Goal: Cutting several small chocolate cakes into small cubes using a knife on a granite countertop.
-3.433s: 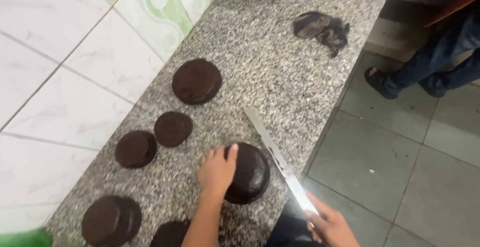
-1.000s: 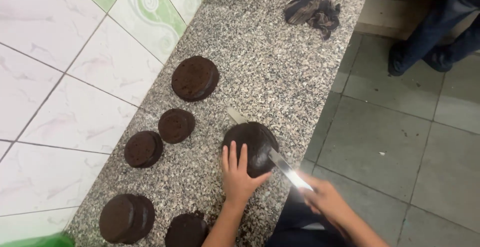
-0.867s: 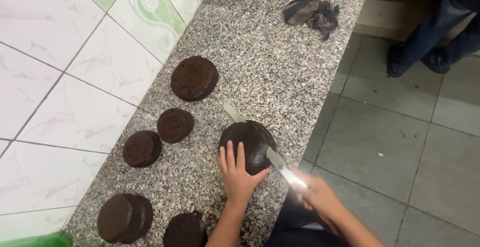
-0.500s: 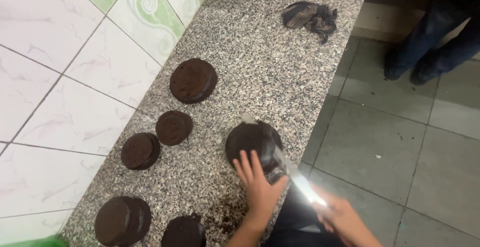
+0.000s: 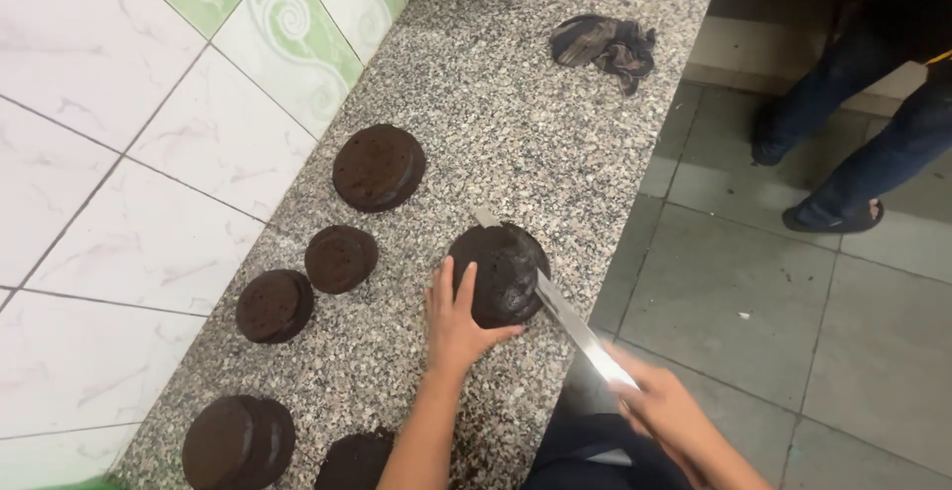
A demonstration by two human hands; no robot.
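Open granite counter [image 5: 555,83] beyond the left hand [image 5: 456,321], bare up to a crumpled dark cloth [image 5: 605,46] far ahead. To its left, small round cakes [image 5: 340,258] in a row along the tiled wall [image 5: 149,153]. Directly ahead, the dark cake [image 5: 501,272]; to its right, the long knife [image 5: 575,326].

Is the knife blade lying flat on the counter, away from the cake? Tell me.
No, the long knife in the right hand is pushed into the round dark cake, which the left hand steadies.
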